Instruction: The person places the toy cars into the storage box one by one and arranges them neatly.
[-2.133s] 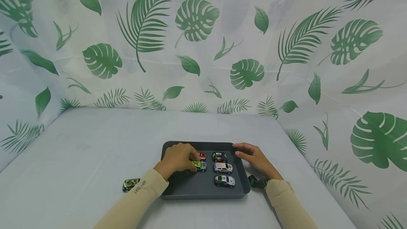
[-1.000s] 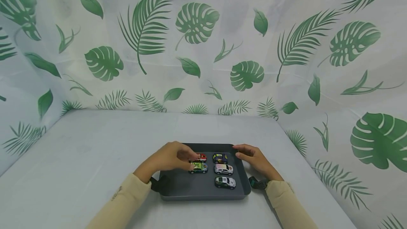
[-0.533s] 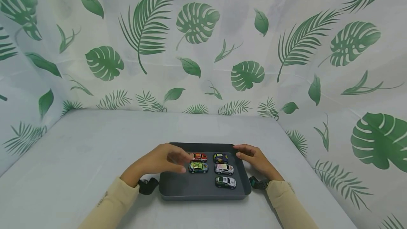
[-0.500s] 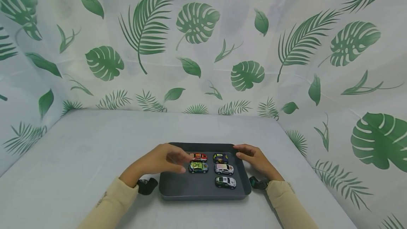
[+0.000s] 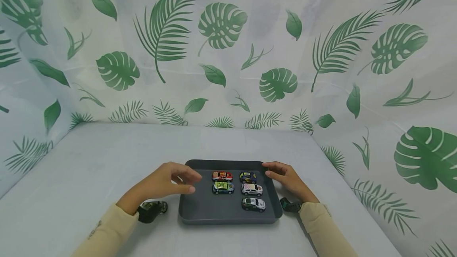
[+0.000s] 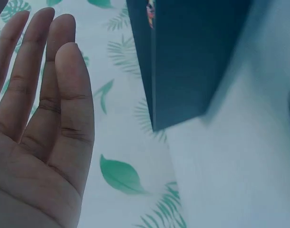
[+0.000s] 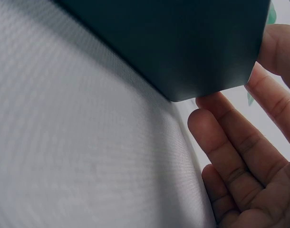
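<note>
A dark grey tray (image 5: pixel 228 218) holds several toy cars: a red one (image 5: pixel 222 176), a green-and-blue one (image 5: pixel 223 187), a purple-and-yellow one (image 5: pixel 248 177), a pink-and-white one (image 5: pixel 252 189) and a green-and-white one (image 5: pixel 253 204). My left hand (image 5: pixel 160 181) holds nothing; its thumb and loosely bent fingers reach just over the tray's left edge. In the left wrist view its fingers (image 6: pixel 74 109) are long and apart from the tray's wall. At the back right corner my right hand (image 5: pixel 287 175) rests its fingertips against the tray (image 7: pixel 207 52).
A green-patterned toy car (image 5: pixel 164 207) lies on the white table (image 5: pixel 107 158), partly hidden behind the dark camera (image 5: pixel 147 213) on my left wrist. A white cloth (image 5: pixel 228 62) with green leaves hangs behind and at both sides.
My left hand has let go of the green-and-blue car and drawn back left, off the cars to the tray's left edge. My right hand has stayed at the corner.
</note>
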The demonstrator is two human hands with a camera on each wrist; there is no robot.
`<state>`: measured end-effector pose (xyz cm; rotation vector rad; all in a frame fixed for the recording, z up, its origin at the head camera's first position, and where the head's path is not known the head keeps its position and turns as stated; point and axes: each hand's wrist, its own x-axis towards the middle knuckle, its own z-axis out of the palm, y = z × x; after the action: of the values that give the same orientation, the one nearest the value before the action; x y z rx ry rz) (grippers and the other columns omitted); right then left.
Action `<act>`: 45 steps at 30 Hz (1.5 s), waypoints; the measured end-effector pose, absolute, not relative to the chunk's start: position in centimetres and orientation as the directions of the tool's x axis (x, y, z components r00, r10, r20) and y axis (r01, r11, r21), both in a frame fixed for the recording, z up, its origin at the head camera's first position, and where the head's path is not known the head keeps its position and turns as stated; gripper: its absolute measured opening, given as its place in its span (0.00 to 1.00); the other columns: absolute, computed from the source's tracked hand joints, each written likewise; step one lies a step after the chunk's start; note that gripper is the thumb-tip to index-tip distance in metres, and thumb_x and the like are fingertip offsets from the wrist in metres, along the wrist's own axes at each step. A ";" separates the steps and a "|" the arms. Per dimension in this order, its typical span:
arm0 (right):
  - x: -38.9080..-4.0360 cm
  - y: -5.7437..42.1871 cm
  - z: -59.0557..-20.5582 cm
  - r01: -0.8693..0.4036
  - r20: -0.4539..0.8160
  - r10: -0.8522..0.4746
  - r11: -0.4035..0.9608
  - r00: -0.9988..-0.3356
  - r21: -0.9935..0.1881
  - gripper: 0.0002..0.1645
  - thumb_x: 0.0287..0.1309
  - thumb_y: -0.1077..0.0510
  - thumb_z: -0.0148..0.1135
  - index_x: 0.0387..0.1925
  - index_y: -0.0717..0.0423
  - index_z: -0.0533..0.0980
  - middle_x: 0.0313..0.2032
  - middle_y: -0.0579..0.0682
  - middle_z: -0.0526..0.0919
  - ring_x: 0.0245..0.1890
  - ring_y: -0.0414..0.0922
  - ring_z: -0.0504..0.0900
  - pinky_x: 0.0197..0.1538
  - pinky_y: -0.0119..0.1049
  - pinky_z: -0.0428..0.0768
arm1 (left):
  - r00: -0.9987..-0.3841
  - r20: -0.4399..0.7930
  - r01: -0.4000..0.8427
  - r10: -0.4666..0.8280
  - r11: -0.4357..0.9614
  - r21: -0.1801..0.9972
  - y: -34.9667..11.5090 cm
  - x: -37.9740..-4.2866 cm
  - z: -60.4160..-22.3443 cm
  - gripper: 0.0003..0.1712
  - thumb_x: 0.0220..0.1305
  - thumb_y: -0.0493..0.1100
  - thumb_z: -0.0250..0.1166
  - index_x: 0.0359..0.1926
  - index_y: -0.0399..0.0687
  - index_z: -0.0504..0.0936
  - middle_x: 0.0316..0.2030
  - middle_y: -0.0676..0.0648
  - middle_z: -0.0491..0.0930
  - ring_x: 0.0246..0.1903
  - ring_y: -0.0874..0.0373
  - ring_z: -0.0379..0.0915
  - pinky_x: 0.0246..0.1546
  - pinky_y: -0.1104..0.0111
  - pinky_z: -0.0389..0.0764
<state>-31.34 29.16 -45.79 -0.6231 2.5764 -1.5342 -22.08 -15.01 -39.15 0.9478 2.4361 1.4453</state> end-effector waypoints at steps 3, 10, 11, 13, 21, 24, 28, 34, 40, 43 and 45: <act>-31.4 29.2 -45.8 -0.303 0.137 -0.383 0.415 -0.914 -0.858 0.24 0.76 0.59 0.66 0.67 0.67 0.79 0.65 0.65 0.82 0.65 0.61 0.82 0.70 0.58 0.73 | -0.791 0.188 0.446 0.582 0.337 0.829 -15.8 -21.8 -39.3 0.21 0.72 0.43 0.74 0.59 0.36 0.87 0.55 0.41 0.89 0.56 0.42 0.85 0.51 0.64 0.86; -31.4 29.2 -45.8 -0.296 0.132 -0.380 0.413 -0.915 -0.861 0.24 0.76 0.59 0.66 0.67 0.67 0.79 0.64 0.65 0.83 0.64 0.60 0.82 0.70 0.60 0.73 | -0.791 0.206 0.461 0.576 0.339 0.820 -17.5 -21.4 -40.0 0.20 0.74 0.43 0.73 0.60 0.35 0.86 0.55 0.38 0.88 0.55 0.43 0.85 0.51 0.64 0.86; -31.4 29.2 -45.8 -0.295 0.132 -0.381 0.412 -0.915 -0.862 0.24 0.76 0.59 0.66 0.67 0.67 0.79 0.64 0.65 0.83 0.64 0.59 0.82 0.70 0.59 0.73 | -0.791 0.208 0.462 0.575 0.339 0.820 -17.7 -21.4 -40.1 0.21 0.74 0.43 0.73 0.60 0.35 0.86 0.55 0.38 0.88 0.54 0.44 0.86 0.51 0.64 0.86; -31.4 29.2 -45.8 -0.295 0.131 -0.380 0.413 -0.916 -0.862 0.24 0.76 0.59 0.66 0.67 0.67 0.79 0.64 0.65 0.83 0.63 0.58 0.82 0.70 0.58 0.73 | -0.792 0.209 0.460 0.574 0.336 0.822 -18.3 -21.3 -40.3 0.20 0.74 0.42 0.72 0.60 0.35 0.86 0.55 0.38 0.88 0.54 0.47 0.86 0.51 0.64 0.86; -31.4 29.1 -45.6 -0.299 0.134 -0.379 0.418 -0.915 -0.858 0.24 0.76 0.58 0.66 0.67 0.66 0.79 0.63 0.64 0.84 0.61 0.51 0.83 0.69 0.54 0.75 | -0.794 0.145 0.397 0.590 0.323 0.859 -20.7 -21.2 -41.6 0.19 0.73 0.39 0.72 0.60 0.33 0.86 0.55 0.35 0.87 0.53 0.44 0.86 0.51 0.64 0.86; -31.4 29.1 -45.6 -0.300 0.134 -0.380 0.421 -0.915 -0.856 0.24 0.76 0.59 0.66 0.66 0.67 0.79 0.63 0.64 0.84 0.61 0.51 0.83 0.68 0.54 0.75 | -0.791 0.105 0.361 0.603 0.320 0.876 -21.4 -21.1 -41.9 0.20 0.72 0.38 0.72 0.61 0.33 0.86 0.57 0.34 0.86 0.54 0.43 0.85 0.51 0.65 0.85; -31.3 29.1 -45.6 -0.297 0.131 -0.379 0.423 -0.916 -0.856 0.24 0.76 0.59 0.66 0.67 0.67 0.79 0.63 0.64 0.84 0.60 0.50 0.84 0.68 0.53 0.75 | -0.789 0.053 0.299 0.612 0.306 0.904 -22.3 -20.9 -42.3 0.23 0.70 0.38 0.73 0.62 0.31 0.85 0.58 0.33 0.85 0.55 0.44 0.84 0.52 0.66 0.84; -31.1 29.0 -45.5 -0.295 0.129 -0.374 0.429 -0.918 -0.854 0.24 0.76 0.59 0.65 0.67 0.67 0.79 0.63 0.64 0.84 0.60 0.48 0.84 0.68 0.52 0.75 | -0.783 -0.001 0.220 0.622 0.279 0.935 -23.2 -20.8 -42.8 0.28 0.65 0.35 0.76 0.63 0.27 0.82 0.59 0.31 0.84 0.55 0.42 0.82 0.52 0.67 0.84; -31.1 29.0 -45.5 -0.285 0.122 -0.369 0.427 -0.921 -0.858 0.24 0.77 0.59 0.65 0.66 0.67 0.79 0.64 0.64 0.83 0.61 0.51 0.83 0.68 0.51 0.75 | -0.769 -0.027 0.189 0.639 0.268 0.945 -23.8 -20.7 -43.0 0.30 0.63 0.33 0.78 0.63 0.24 0.81 0.59 0.29 0.83 0.55 0.47 0.82 0.52 0.68 0.84; -31.1 29.0 -45.5 -0.287 0.125 -0.370 0.424 -0.921 -0.859 0.23 0.76 0.59 0.65 0.66 0.67 0.79 0.64 0.64 0.83 0.61 0.52 0.83 0.68 0.51 0.75 | -0.762 -0.027 0.188 0.647 0.261 0.947 -24.0 -20.7 -43.1 0.30 0.62 0.32 0.78 0.62 0.23 0.81 0.59 0.29 0.83 0.55 0.55 0.83 0.52 0.70 0.83; -31.1 29.0 -45.5 -0.290 0.128 -0.371 0.423 -0.920 -0.858 0.24 0.76 0.59 0.65 0.66 0.67 0.79 0.63 0.64 0.83 0.61 0.53 0.83 0.68 0.51 0.75 | -0.760 -0.025 0.191 0.649 0.260 0.946 -24.1 -20.6 -43.2 0.30 0.61 0.32 0.79 0.62 0.23 0.81 0.59 0.28 0.83 0.55 0.57 0.83 0.53 0.72 0.83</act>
<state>-31.12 28.98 -45.51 -0.6013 2.5807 -1.5315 -20.63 -24.06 -43.18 0.7633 2.1267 1.5079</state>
